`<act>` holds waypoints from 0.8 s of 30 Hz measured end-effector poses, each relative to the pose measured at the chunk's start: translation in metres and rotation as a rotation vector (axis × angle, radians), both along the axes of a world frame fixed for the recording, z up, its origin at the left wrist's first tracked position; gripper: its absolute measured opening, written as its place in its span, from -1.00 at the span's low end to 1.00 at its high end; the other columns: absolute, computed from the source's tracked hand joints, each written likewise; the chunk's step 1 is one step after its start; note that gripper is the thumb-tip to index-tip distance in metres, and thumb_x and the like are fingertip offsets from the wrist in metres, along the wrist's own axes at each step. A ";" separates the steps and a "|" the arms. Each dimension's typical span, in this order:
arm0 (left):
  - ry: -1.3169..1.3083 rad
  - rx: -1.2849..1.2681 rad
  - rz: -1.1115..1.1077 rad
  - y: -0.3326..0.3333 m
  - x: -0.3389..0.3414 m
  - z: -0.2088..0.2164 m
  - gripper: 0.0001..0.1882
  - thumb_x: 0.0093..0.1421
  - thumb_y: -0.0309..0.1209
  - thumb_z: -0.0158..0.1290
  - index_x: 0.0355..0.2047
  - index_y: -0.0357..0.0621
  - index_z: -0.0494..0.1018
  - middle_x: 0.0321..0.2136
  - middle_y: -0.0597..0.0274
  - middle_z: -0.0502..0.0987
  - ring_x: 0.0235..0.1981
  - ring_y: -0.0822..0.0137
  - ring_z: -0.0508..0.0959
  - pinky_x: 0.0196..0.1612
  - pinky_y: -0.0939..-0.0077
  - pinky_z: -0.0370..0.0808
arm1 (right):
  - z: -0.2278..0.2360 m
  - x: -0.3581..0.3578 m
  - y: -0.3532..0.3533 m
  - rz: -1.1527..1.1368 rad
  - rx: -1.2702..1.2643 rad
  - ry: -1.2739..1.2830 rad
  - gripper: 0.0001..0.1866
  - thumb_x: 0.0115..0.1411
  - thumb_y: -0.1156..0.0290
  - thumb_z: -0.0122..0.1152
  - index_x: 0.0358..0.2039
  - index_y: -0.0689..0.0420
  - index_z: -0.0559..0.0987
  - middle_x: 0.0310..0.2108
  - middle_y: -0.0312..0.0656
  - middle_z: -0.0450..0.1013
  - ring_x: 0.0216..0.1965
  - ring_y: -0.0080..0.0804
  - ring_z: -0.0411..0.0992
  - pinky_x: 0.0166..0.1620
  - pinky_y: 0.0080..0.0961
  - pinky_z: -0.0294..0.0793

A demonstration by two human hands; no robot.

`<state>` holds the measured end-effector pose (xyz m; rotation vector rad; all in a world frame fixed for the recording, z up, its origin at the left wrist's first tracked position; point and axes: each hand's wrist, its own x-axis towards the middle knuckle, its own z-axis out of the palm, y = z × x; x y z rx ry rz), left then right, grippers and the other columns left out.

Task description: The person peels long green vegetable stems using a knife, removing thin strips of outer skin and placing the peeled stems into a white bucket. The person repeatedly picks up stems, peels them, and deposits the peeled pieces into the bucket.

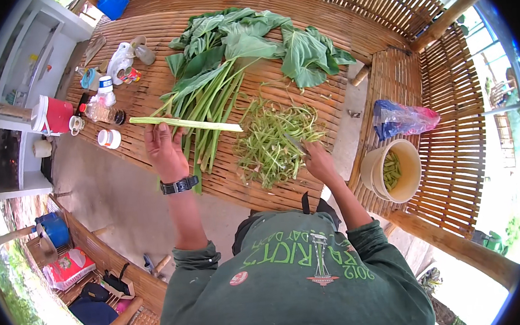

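My left hand [166, 150], with a black watch on its wrist, is closed around a pale green, peeled-looking taro stalk [208, 125]. The stalk lies almost level, its cut white end pointing right. In my right hand [320, 161] is a knife [296, 142], its blade over a heap of thin green peelings [273, 138] on the bamboo table [144, 146]. Beneath and beyond my left hand is a bundle of unpeeled taro stalks [214, 114]. Their broad green leaves [250, 38] spread toward the far side of the table.
A beige bucket [369, 175] holding cut green pieces stands on the bamboo bench at right, near a blue and pink plastic bag [404, 118]. At the table's left are a plastic bottle [101, 112], a white jar [109, 138] and a red water jug [58, 114].
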<state>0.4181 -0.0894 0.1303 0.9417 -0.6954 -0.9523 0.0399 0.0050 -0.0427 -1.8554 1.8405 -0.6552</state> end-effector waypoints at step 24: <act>0.135 0.328 -0.321 0.015 -0.047 -0.048 -0.81 0.45 -0.41 0.13 0.00 -0.18 0.56 -0.15 0.24 0.66 -0.17 0.36 0.69 -0.15 0.46 0.71 | 0.144 0.067 -0.027 0.186 0.133 -0.434 -0.78 0.41 0.31 0.26 -0.14 0.22 0.63 -0.42 -0.12 0.45 -0.37 -0.30 0.42 -0.26 -0.35 0.41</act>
